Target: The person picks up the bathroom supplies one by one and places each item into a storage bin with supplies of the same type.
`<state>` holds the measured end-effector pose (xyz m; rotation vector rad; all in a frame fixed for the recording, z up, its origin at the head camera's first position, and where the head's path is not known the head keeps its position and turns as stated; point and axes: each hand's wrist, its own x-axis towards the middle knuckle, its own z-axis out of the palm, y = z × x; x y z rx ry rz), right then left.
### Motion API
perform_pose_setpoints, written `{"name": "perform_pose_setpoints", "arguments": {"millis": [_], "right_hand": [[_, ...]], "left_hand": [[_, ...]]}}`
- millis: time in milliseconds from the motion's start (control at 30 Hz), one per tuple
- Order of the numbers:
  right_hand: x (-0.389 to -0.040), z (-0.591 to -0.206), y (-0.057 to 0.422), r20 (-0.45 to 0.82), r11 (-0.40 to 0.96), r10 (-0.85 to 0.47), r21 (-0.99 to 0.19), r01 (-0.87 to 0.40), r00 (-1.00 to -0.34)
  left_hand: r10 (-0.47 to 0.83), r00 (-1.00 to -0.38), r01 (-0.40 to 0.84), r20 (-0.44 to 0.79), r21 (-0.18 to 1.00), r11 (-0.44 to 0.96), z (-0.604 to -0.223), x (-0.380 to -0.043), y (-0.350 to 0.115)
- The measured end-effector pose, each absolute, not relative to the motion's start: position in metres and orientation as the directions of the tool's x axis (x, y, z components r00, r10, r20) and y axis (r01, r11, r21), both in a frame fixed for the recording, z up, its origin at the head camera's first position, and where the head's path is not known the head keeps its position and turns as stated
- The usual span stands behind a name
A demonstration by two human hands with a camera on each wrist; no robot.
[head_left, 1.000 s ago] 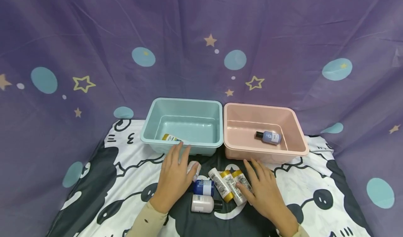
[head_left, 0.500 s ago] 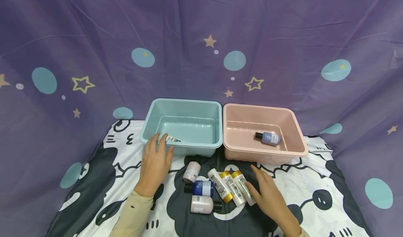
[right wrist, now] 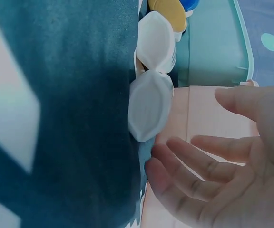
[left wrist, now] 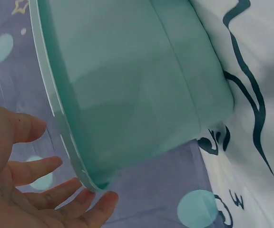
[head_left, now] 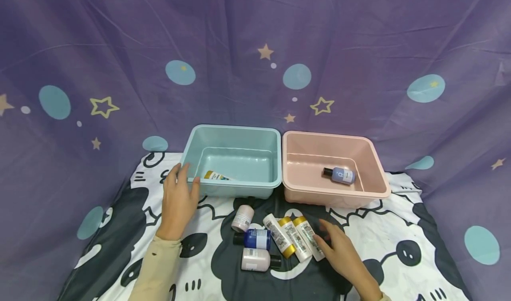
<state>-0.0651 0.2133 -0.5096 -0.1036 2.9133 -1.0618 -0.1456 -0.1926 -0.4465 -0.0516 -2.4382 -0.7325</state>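
The left hand (head_left: pixel 177 205) is at the near left corner of the teal bin (head_left: pixel 235 189); its fingers are spread and relaxed, and they hold nothing. In the left wrist view the fingertips are right at the rim, but I cannot tell surely if they touch it. The right hand (head_left: pixel 339 250) is also without any object, with its fingers loosely bent, just beside the right tube (head_left: pixel 309 237).

This tube lies on the cloth (head_left: pixel 203 265) next to the middle tube (head_left: pixel 296 239) and the left tube (head_left: pixel 278 234). All three are white with gold caps; the left one has its cap toward the person, the other two toward the bins. To the left of them lie a small pale bottle (head_left: pixel 242 218), a dark blue bottle (head_left: pixel 257 239) and a bigger pale bottle (head_left: pixel 255 259) with black cap.

Inside the teal bin is another tube (head_left: pixel 216 175), partly hidden by the front wall. The pink bin (head_left: pixel 331 197), close beside, contains a lavender bottle (head_left: pixel 342 175). Behind hangs a purple curtain (head_left: pixel 223 34).
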Motion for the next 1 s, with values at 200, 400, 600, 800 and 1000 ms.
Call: {"name": "perform_pose_setpoints", "arguments": {"millis": [200, 400, 600, 800, 1000], "right_hand": [[-0.065, -0.515, 0.214, -0.113, 0.747, -0.083, -0.664, 0.013, -0.990], [-0.064, -0.516, 0.217, -0.126, 0.767, -0.118, -0.642, -0.010, -0.985], [-0.065, -0.518, 0.216, -0.132, 0.759, -0.125, -0.651, -0.009, -0.983], [-0.064, -0.520, 0.216, -0.136, 0.734, -0.110, -0.679, 0.012, -0.985], [-0.063, -0.520, 0.219, -0.143, 0.676, -0.055, -0.733, 0.068, -0.988]], "left_hand": [[-0.208, -0.848, 0.154, 0.487, 0.603, 0.782, -0.450, -0.151, -0.207], [-0.275, -0.892, 0.089, 0.359, 0.736, 0.671, -0.452, -0.155, -0.218], [-0.325, -0.915, 0.003, 0.240, 0.809, 0.587, -0.451, -0.157, -0.223], [-0.340, -0.917, -0.020, 0.207, 0.829, 0.559, -0.453, -0.158, -0.225], [-0.342, -0.918, -0.028, 0.198, 0.830, 0.558, -0.452, -0.158, -0.225]]}}
